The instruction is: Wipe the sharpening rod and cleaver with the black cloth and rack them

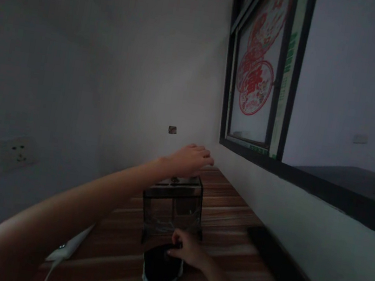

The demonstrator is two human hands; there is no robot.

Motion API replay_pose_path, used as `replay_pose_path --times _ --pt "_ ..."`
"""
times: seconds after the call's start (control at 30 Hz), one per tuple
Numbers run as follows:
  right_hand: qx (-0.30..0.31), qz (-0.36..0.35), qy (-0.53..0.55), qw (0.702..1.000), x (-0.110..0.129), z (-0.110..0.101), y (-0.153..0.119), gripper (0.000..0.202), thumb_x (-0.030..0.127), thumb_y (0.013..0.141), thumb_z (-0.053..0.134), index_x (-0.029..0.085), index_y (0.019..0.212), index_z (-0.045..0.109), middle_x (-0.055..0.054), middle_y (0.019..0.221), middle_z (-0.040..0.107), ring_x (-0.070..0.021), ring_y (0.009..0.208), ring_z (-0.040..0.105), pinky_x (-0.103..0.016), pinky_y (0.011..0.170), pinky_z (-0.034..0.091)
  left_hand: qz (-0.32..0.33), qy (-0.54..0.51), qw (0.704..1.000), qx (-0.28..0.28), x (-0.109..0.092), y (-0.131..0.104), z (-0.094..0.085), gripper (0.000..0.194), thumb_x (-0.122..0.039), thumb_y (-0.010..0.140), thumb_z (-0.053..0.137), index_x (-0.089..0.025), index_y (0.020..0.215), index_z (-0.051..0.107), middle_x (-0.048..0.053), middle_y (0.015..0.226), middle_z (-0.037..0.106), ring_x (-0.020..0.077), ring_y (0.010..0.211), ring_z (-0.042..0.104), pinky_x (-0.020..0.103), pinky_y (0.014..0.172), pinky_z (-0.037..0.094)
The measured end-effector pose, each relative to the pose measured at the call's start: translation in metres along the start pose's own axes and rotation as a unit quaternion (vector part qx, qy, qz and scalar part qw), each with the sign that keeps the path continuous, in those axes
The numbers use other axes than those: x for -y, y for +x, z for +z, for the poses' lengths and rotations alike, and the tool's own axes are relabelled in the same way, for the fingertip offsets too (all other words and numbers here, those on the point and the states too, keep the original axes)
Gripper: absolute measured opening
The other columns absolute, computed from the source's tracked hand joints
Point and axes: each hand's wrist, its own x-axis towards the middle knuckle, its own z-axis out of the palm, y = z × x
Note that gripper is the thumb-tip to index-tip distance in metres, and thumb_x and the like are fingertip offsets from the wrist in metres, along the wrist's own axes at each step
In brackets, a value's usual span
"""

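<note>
A see-through box (159, 212) with a dark frame and a flat top stands on the wood-grain table. My left hand (193, 160) is over the far part of its top, fingers loosely bent and slightly apart; nothing shows in them. Whether the palm rests on the top is hidden. Just in front of the box lies a black packet (159, 268) with pale edges. My right hand (188, 248) is at its upper right corner, with the thumb on it and the fingers curled in a pinch. What exactly the fingertips grip is too dark to make out.
A long dark flat object (277, 259) lies on the table (216, 253) by the right wall. To the left, partly behind my forearm, is a white power strip (69, 245) with a cord. A wall socket (16, 152) and a dark-framed window (251, 150) flank the table.
</note>
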Motion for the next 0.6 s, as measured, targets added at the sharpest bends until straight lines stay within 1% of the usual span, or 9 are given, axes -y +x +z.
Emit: replay_pose_path --times 0.1,0.23,0.3,0.37,0.43,0.5,0.53,0.57,0.6 --pt "0.0 0.004 0.001 1.0 -0.001 0.001 0.001 0.024 0.014 0.058 0.069 0.019 0.072 0.05 0.006 0.067 0.048 -0.0106 0.066 0.045 -0.019 0.06 0.033 -0.002 0.057 0.998 0.04 0.018 0.021 0.015 0.028 -0.005 0.07 0.058 -0.019 0.093 0.059 0.006 0.103 0.058 0.0234 0.107 0.043 0.042 0.096 0.023" --pt "-0.007 0.005 -0.006 1.0 -0.006 0.003 0.002 0.025 0.015 0.057 0.07 0.019 0.072 0.051 0.006 0.069 0.05 -0.0116 0.068 0.047 -0.019 0.06 0.032 -0.023 0.027 0.998 0.059 0.035 0.032 0.047 0.025 0.006 0.061 0.059 -0.019 0.061 0.058 0.003 0.087 0.062 0.0227 0.107 0.044 0.044 0.1 0.016" --pt "-0.009 0.003 -0.011 1.0 -0.007 0.003 0.002 0.025 0.016 0.056 0.071 0.019 0.072 0.051 0.006 0.07 0.051 -0.0123 0.069 0.048 -0.02 0.06 0.032 -0.047 0.006 0.997 0.061 0.039 0.035 0.066 0.027 0.008 0.06 0.058 -0.018 0.053 0.055 0.003 0.08 0.063 0.0225 0.103 0.046 0.044 0.1 0.017" --pt "-0.011 0.0 -0.016 1.0 -0.007 0.004 0.002 0.025 0.017 0.056 0.071 0.02 0.072 0.052 0.006 0.071 0.052 -0.013 0.071 0.049 -0.02 0.062 0.033 -0.061 0.001 0.996 0.062 0.043 0.037 0.084 0.027 0.008 0.06 0.058 -0.017 0.05 0.054 0.004 0.075 0.063 0.0235 0.099 0.049 0.046 0.097 0.022" --pt "-0.012 -0.003 -0.024 1.0 -0.008 0.004 0.001 0.025 0.019 0.057 0.071 0.021 0.073 0.053 0.005 0.073 0.053 -0.0134 0.073 0.05 -0.02 0.062 0.033 -0.079 -0.008 0.995 0.059 0.046 0.039 0.101 0.023 0.005 0.063 0.059 -0.016 0.054 0.057 0.006 0.075 0.063 0.0248 0.095 0.051 0.048 0.093 0.029" --pt "-0.008 -0.004 -0.03 0.999 -0.009 0.004 0.001 0.026 0.019 0.056 0.071 0.021 0.074 0.053 0.006 0.074 0.053 -0.0133 0.073 0.05 -0.02 0.062 0.032 -0.097 -0.025 0.994 0.052 0.048 0.043 0.115 0.008 -0.006 0.071 0.061 -0.014 0.073 0.061 0.008 0.085 0.063 0.0241 0.092 0.054 0.046 0.085 0.039" --pt "-0.004 -0.006 -0.032 0.999 -0.009 0.005 0.002 0.027 0.019 0.055 0.072 0.021 0.074 0.053 0.006 0.073 0.053 -0.0131 0.073 0.049 -0.02 0.061 0.032 -0.104 -0.036 0.993 0.044 0.049 0.044 0.121 0.011 -0.015 0.076 0.059 -0.014 0.087 0.06 0.008 0.094 0.062 0.0226 0.093 0.055 0.044 0.081 0.043" --pt "-0.002 -0.006 -0.032 0.999 -0.009 0.005 0.002 0.027 0.019 0.055 0.072 0.021 0.074 0.053 0.006 0.073 0.053 -0.0128 0.072 0.049 -0.02 0.06 0.031 -0.112 -0.048 0.992 0.032 0.05 0.046 0.126 0.02 -0.023 0.08 0.055 -0.015 0.099 0.056 0.008 0.102 0.059 0.0211 0.093 0.055 0.042 0.078 0.046" --pt "0.0 -0.005 -0.031 1.0 -0.01 0.005 0.002 0.028 0.019 0.054 0.072 0.021 0.074 0.053 0.006 0.072 0.052 -0.0126 0.071 0.048 -0.02 0.059 0.031 -0.119 -0.067 0.991 0.012 0.051 0.047 0.13 0.026 -0.027 0.083 0.052 -0.016 0.106 0.053 0.008 0.107 0.056 0.0201 0.094 0.055 0.041 0.077 0.047"
